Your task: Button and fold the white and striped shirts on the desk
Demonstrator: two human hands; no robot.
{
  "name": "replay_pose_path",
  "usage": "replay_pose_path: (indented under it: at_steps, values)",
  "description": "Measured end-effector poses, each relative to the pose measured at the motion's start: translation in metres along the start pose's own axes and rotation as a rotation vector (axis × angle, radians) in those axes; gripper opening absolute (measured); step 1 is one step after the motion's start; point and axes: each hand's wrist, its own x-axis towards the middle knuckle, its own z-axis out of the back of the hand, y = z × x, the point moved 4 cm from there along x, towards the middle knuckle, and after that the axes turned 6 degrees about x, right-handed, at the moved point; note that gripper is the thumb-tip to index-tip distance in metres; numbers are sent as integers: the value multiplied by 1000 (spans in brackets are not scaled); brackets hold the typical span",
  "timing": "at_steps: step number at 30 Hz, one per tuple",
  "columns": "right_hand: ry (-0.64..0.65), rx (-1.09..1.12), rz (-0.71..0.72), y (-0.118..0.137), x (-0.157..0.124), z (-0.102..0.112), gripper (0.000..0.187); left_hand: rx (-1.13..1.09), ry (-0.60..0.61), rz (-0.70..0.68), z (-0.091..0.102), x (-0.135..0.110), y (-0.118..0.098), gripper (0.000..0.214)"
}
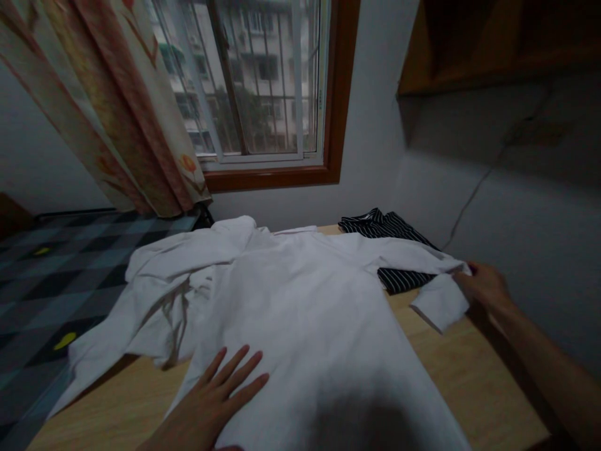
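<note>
A white long-sleeved shirt (300, 300) lies spread over a light wooden table (479, 369). My left hand (216, 391) rests flat on the lower left of its body, fingers spread. Out at the right, my right hand (483, 288) pinches the shirt's right sleeve and stretches it sideways; the sleeve's end hangs down below the fingers. More white cloth (164, 300) lies crumpled at the left, draping past the table's left edge; where it joins the shirt I cannot tell. Behind the stretched sleeve is a folded black garment with white stripes (399, 228).
A bed with a checked dark cover (37, 294) adjoins the table at the left. Ahead are a wall, a window (263, 94) with a wooden frame, and a flowered curtain (113, 94). A wooden shelf (469, 69) juts from the wall at upper right, with a cable (474, 188) below.
</note>
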Motion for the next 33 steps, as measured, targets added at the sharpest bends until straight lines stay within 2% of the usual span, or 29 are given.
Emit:
replay_pose_path:
  at_steps: [1, 3, 5, 7, 9, 10, 13, 15, 17, 19, 20, 22, 24, 25, 26, 28, 30, 33]
  values:
    - [-78, 0, 12, 8, 8, 15, 31, -2, 4, 5, -1, 3, -3, 86]
    - [-313, -103, 99, 25, 23, 50, 32, -5, 23, 5, -2, 10, -10, 86]
    - [-425, -275, 244, 40, 33, 74, 30, -9, 50, -7, -5, 16, -17, 86]
    - [-345, -424, 394, 44, 36, 78, 27, -10, 75, -10, -8, 21, -22, 86]
    - [-141, -514, 490, 35, 31, 63, 27, -11, 88, -9, -9, 22, -25, 85]
    - [-15, -538, 489, 26, 26, 52, 27, -9, 91, -7, -9, 21, -26, 85]
    - [311, -540, 318, -8, 11, 22, 21, 0, 79, -8, -6, 16, -29, 86]
    - [364, -515, 245, -16, 4, 12, 17, 0, 68, -21, -2, 13, -29, 83]
    - [318, -468, 268, -4, -1, 8, 17, -20, 73, -31, 6, 12, -21, 77]
    - [277, -392, 366, 27, -8, 3, 18, -20, 45, 32, 20, 14, 2, 66]
    - [267, -344, 433, 48, -14, -2, 20, 6, 3, 108, 30, 16, 20, 60]
    - [265, -247, 589, 96, -30, -17, 22, 136, -168, 349, 58, 16, 67, 51]
    - [281, -156, 678, 141, -49, -36, 28, 296, -279, 603, 84, 10, 116, 55]
    - [284, -121, 711, 161, -58, -47, 32, 364, -300, 729, 95, 5, 139, 57]
    - [287, -95, 734, 178, -66, -58, 38, 421, -267, 833, 101, -2, 161, 61]
    - [310, -80, 759, 203, -81, -79, 46, 369, -91, 977, 98, -16, 198, 69]
    - [356, -97, 778, 217, -92, -99, 51, 180, 45, 1091, 85, -32, 224, 73]
    - [440, -119, 795, 222, -102, -123, 53, -29, 55, 1183, 63, -51, 244, 73]
